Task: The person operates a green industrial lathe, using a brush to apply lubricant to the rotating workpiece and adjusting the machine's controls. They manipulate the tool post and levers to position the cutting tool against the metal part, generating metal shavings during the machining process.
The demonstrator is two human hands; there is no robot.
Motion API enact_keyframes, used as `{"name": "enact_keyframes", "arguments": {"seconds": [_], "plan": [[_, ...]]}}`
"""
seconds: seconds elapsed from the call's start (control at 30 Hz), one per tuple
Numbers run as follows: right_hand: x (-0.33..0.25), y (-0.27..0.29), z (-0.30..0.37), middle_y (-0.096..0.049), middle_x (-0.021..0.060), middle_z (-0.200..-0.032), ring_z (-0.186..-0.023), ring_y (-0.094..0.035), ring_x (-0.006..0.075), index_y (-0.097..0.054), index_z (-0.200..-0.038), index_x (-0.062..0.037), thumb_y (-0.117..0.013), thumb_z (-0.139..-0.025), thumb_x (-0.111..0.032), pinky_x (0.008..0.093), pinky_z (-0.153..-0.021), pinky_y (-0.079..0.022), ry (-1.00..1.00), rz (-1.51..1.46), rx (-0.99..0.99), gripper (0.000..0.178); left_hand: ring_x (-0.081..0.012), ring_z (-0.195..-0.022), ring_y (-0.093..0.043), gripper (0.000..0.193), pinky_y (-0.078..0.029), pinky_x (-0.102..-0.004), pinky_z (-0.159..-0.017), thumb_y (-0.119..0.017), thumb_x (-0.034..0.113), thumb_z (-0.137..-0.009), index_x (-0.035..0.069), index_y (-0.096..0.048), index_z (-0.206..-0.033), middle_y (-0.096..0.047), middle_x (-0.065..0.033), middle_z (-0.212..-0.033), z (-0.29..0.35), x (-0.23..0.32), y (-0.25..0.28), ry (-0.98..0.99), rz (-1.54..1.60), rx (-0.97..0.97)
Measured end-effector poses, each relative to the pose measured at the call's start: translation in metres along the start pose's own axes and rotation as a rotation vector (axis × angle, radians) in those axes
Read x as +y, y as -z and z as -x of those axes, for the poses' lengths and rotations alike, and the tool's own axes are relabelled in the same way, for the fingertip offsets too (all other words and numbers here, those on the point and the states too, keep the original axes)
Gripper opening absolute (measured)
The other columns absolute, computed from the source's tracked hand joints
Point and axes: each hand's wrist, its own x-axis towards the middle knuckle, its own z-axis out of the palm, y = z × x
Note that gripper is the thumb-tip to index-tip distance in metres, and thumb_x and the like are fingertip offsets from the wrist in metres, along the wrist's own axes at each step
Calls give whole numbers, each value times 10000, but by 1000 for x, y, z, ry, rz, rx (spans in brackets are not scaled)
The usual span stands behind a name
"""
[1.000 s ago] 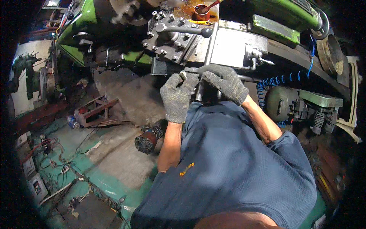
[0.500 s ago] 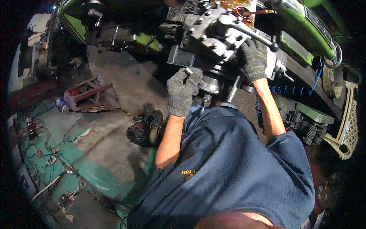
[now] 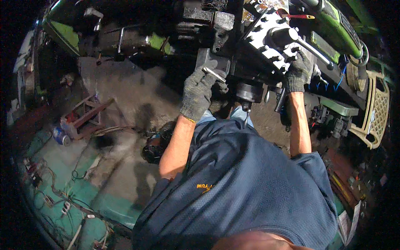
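Left hand (image 3: 198, 93) now higher, grip closed on a metal rod (image 3: 214, 74) — right hand (image 3: 299, 71) clasping the tool post (image 3: 273, 46) — gritty grey floor (image 3: 125, 100).

Dim workshop light, glare on metal, black vignetted corners, fisheye-bent edges, grainy

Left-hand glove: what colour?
Dark grey knit, on the left hand; head view.

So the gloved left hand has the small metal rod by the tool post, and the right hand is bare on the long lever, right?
Not quite. The head view shows the right hand gloved too, in the same dark knit as the left hand. The rest holds: the left hand holds the small metal rod by the tool post, and the right hand is on the long lever.
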Motion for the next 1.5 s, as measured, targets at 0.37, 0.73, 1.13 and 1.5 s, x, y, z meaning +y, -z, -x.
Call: {"name": "enact_keyframes", "arguments": {"seconds": [0.37,0.73,1.13,1.5], "plan": [[-45,3,82,-674,108,-959,-916,-641,242,-674,-984,-53,-733,-813,-131,358,-832,-493,138,289,291,197,-160,-844,-667,287,-534,-289,-723,-593,164,-979,2,-586,-1216,-703,-82,-983,-1,33,22,-137,-268,-39],[-153,-76,140,-683,136,-1068,-1047,-616,357,-695,-1055,-81,-759,-801,-254,445,-941,-469,381,-54,-337,314,-145,-836,-633,230,-507,-307,-776,-539,230,-970,77,-682,-1066,-688,-28,-921,1,-29,51,83,216,145],[-100,-10,168,-718,143,-957,-869,-695,284,-722,-987,-26,-754,-803,-111,368,-796,-544,161,-217,-167,206,-203,-613,-577,186,-454,-375,-567,-543,189,-929,93,-632,-796,-611,-44,-663,-180,311,192,-565,-30,177],[-31,23,247,-714,90,-888,-822,-664,187,-704,-953,2,-722,-852,-119,335,-777,-526,-225,-183,85,159,-170,-857,-573,258,-509,-369,-793,-611,235,-924,64,-633,-1115,-608,-45,-946,-203,302,196,-991,-241,539]]}}
